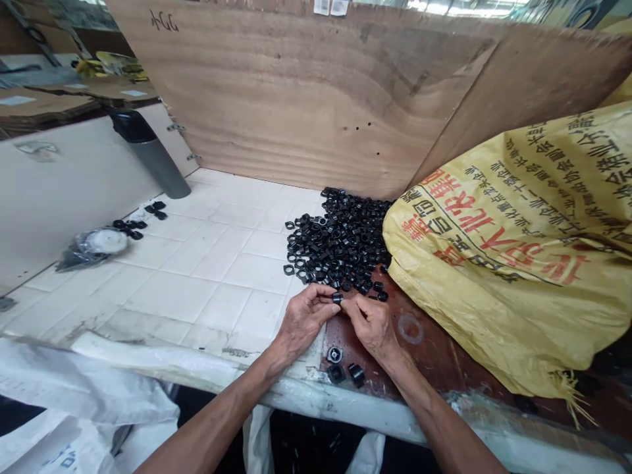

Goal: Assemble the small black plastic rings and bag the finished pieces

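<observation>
Black and small, a round part [338,298] is sitting between two bare hands in the head view, just in front of a big pile. The left hand [307,317] is pinching this part, with its thumb and fingers close together. The right hand [371,324] is bending its fingers at the part's right end; I cannot tell if they are pinching it too.

Behind the hands, the pile of black rings [340,240] is lying partly on the white tabletop [212,257] and partly on a dark red board [415,359]. Three loose black pieces [356,374] are lying near the front edge, below the hands.

On the right, a yellow sack [494,257] is touching the pile. It is showing lines of Chinese writing, some big and red, some black. Folds are bending the words, so many are hard to read.

At the back, a tall wooden panel [296,99] is standing. Its top left corner is showing black marks that look like two letter Gs after another sign. Two white labels [330,7] are sticking to its top, too small to read.

On the left, a gray bottle [160,164] with a black lid is standing by the side wall [54,178]. Nearer the front, a clear plastic bag [86,250] is lying beside some little black bits [131,228].
</observation>
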`<state>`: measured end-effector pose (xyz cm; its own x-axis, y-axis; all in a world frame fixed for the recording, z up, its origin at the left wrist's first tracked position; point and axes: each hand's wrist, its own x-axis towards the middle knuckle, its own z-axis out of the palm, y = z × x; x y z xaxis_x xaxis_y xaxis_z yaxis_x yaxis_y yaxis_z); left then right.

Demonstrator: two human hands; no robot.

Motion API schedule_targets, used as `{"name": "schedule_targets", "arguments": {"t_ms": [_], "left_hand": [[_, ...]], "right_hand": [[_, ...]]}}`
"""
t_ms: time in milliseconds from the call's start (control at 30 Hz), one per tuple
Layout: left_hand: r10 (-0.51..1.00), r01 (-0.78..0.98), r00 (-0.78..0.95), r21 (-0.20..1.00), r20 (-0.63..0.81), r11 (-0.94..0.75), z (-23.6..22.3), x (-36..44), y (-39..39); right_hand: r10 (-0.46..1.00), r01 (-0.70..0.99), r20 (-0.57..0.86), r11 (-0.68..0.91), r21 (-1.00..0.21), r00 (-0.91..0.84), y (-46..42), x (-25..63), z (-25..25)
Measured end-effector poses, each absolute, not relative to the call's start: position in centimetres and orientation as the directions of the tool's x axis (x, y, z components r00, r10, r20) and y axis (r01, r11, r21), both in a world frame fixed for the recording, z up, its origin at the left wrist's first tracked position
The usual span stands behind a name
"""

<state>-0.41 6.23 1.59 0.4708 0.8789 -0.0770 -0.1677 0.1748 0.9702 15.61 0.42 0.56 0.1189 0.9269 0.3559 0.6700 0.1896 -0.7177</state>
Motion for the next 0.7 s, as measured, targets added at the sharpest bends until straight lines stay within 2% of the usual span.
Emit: {"name": "schedule_targets", "arguments": {"t_ms": [100,200,700], "left_hand": [[0.883,-0.157,0.464,0.973,-0.078,0.168,1.68,-0.43,6.19],[0.878,-0.152,0.471,0.972,-0.089,0.18,1.78,-0.48,6.18],[0.848,-0.142,0.522,0.971,-0.09,0.19,1.6,-0.76,6.28]], "right_hand": [[0.927,0.638,0.334,0.156,-0.754,0.168,0.41,15.51,0.57],[0.948,0.573,0.285,0.158,-0.805,0.14,0.25,15.48,0.91],[0.957,0.531,0.265,0.165,-0.831,0.119,0.41,15.89,0.56]]}}
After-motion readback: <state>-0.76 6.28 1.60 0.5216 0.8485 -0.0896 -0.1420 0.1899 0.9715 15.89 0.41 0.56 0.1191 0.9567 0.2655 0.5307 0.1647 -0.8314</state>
